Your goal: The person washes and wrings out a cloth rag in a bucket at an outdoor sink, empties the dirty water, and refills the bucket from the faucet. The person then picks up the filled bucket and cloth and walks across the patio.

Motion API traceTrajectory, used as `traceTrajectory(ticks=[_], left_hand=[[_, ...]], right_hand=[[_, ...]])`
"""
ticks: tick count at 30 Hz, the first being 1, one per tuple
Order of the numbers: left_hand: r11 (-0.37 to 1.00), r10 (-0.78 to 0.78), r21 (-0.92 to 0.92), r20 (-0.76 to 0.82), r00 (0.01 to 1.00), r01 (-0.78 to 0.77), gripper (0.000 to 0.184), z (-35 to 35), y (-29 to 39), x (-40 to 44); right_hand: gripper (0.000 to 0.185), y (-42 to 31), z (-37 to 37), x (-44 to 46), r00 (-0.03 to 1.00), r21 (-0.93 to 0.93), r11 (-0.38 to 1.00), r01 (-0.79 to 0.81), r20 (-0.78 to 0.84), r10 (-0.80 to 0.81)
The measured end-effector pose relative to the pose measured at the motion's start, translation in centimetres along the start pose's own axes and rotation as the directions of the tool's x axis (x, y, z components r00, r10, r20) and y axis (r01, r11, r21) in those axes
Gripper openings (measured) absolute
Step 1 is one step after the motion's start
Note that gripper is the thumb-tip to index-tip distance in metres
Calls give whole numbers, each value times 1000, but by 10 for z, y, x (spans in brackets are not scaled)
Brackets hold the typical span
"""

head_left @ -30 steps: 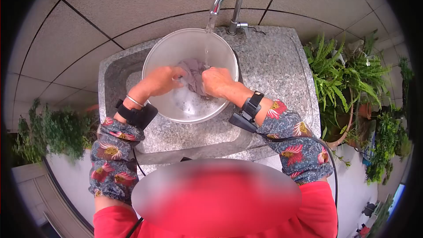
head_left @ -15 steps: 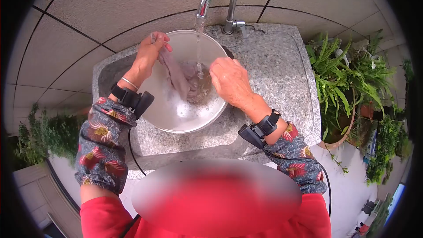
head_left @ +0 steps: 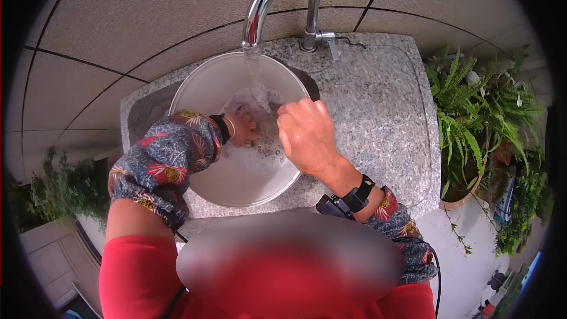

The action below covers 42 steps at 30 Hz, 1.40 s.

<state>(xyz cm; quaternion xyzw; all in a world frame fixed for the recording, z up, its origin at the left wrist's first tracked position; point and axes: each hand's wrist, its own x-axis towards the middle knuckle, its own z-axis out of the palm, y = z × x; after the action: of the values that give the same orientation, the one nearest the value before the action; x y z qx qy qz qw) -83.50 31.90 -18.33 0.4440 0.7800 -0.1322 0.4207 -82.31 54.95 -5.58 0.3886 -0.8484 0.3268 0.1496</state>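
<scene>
A pale round basin [head_left: 233,194] stands in the stone sink, with sudsy water in its bottom. My left hand [head_left: 241,129] reaches down into it, fingers bent around a wet, pale purplish cloth [head_left: 251,105]; the fingertips are partly hidden by water and suds. Closed over the basin's right rim is my right hand [head_left: 308,136], its knuckles up and the gripped part of the rim covered. From the chrome faucet [head_left: 255,20] a stream of water falls into the basin, close above the cloth.
The speckled granite counter [head_left: 381,112] extends to the right of the basin. A faucet lever [head_left: 331,41] sits at the back against the tiled wall [head_left: 177,12]. Potted ferns [head_left: 466,112] stand beyond the right edge, and more greenery [head_left: 74,180] is at the left.
My left hand has gone from the basin's upper left rim down into the water, taking the lifted cloth with it. My right hand stays at the right rim. The camera view has shifted.
</scene>
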Motion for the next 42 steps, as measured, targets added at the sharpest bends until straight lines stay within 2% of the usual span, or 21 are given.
traceTrajectory(ticks=[3,5,8,11,13,14,15,18,21,23,25,27,29,31,34,36,39,41,42], left_hand=[[980,-51,195,52,997,39,42,41,7,15],[982,-95,175,167,981,65,39,40,13,14],[983,-141,156,333,932,93,34,-3,32,-10],[930,-117,-344,52,992,128,31,-60,11,-48],[788,-289,-590,-102,952,177,28,-117,6,-103],[603,-328,-797,-209,921,34,26,-122,1,-125],[374,-395,-917,-292,871,-139,23,-124,-4,-143],[-5,-593,-950,-249,765,-314,17,-144,9,-176],[311,-570,-950,-197,798,-13,19,-116,0,-141],[547,-535,-829,-244,809,112,18,-77,-10,-90],[756,-314,-654,-389,866,-19,21,-28,-21,-37],[795,-135,-602,-298,945,-77,23,11,-21,16],[900,-120,-422,-481,868,-109,25,70,-9,63],[932,-55,-340,-472,880,-124,26,67,-3,65],[890,66,-436,-172,983,-136,26,31,14,42],[862,166,-490,29,986,-130,27,-8,25,13],[752,-25,-654,-152,988,-82,26,-64,18,-56],[427,-420,-904,-194,887,5,20,-115,36,-121],[409,-467,-912,-240,851,-33,17,-131,37,-150]], right_hand=[[11,0,-2,1,1000,8,1000,-13,20,13],[10,-2,-3,1,1000,25,1000,-4,-3,4],[9,0,-3,1,1000,28,1000,-2,-21,3],[9,0,-1,-3,999,36,999,-3,-37,4],[9,0,-3,-3,998,31,1000,5,-55,-3],[9,-1,-3,-3,998,29,1000,6,-60,-5],[9,-1,-3,-3,998,28,1000,9,-66,-7],[9,-2,-4,-4,998,42,999,16,-66,-13],[10,-1,-3,-3,998,44,999,4,-70,-1],[10,1,-2,-4,998,56,998,1,-63,3],[10,2,-1,-4,998,60,998,1,-59,3],[10,3,0,-3,998,55,998,-2,-59,6],[11,3,-2,-3,999,69,998,-14,-39,17],[12,4,-2,-2,998,74,997,-20,-54,24],[12,4,-3,-3,998,87,996,-24,-48,28],[12,5,-2,-1,998,64,998,-19,-60,23],[12,0,-5,-4,1000,11,1000,-19,-15,20],[9,0,-4,-2,1000,-49,999,3,-13,-4],[8,1,0,-3,1000,-81,997,19,-24,-21]])
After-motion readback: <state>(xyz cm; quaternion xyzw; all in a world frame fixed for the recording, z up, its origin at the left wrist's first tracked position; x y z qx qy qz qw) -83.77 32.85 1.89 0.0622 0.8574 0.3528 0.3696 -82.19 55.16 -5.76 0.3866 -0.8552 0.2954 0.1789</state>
